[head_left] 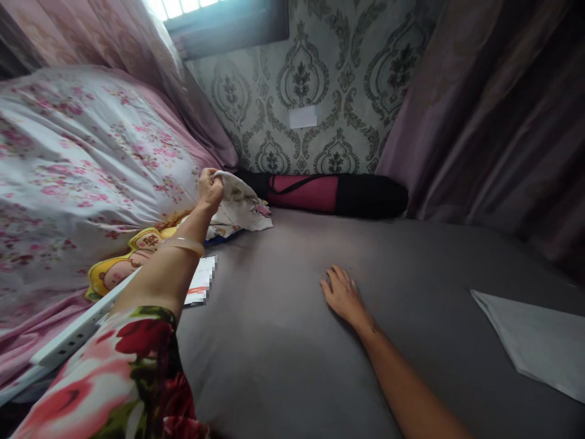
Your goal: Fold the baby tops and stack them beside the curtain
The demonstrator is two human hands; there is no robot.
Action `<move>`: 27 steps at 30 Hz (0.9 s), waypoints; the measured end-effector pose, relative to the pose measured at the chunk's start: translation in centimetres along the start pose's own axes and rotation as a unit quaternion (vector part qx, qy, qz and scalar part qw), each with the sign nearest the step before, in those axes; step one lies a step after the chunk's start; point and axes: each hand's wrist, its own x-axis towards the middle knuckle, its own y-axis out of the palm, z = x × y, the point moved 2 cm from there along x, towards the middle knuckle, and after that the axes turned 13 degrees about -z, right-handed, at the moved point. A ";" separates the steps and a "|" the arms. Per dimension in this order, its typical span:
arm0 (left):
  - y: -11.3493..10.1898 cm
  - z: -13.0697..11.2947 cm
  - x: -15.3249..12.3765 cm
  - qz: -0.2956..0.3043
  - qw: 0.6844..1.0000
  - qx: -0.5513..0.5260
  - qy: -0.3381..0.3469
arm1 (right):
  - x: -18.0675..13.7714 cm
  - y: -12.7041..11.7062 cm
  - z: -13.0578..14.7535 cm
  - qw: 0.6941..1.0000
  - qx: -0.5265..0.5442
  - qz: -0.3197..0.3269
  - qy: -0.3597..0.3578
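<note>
My left hand (211,190) pinches the edge of a white printed cloth (240,204), lifting one corner above the far left of the grey bed sheet (274,292). The cloth's lower part rests on the bed, over something dark blue. What kind of cloth it is I cannot tell. My right hand (342,295) lies on the sheet near the middle, fingers spread, holding nothing. Under my left forearm, partly hidden, is a white card or screen (202,280) with a red strip.
A black and maroon long bag (304,194) lies along the wall. Left are a floral-covered heap (91,152), a yellow plush cushion (119,271) and a white power strip (75,341). A folded pale cloth (539,341) lies right. Curtains (475,110) hang on both sides.
</note>
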 end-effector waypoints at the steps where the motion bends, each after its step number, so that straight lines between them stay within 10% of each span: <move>1: 0.3 -1.1 -0.3 -0.012 0.999 -0.029 -0.008 | 0.0 0.0 0.0 1.000 0.002 0.000 0.002; 9: 1.1 -10.4 -4.7 0.108 0.974 -0.199 0.026 | 0.1 -0.3 -0.4 0.998 0.057 -0.009 0.014; 19: -1.2 -19.9 -10.3 0.266 0.917 -0.244 0.170 | 1.9 -7.8 2.5 0.928 0.274 -0.239 0.084; 27: -1.1 -19.8 -12.3 0.365 0.878 -0.183 0.250 | 2.6 -13.5 -0.8 0.891 0.394 -0.181 0.131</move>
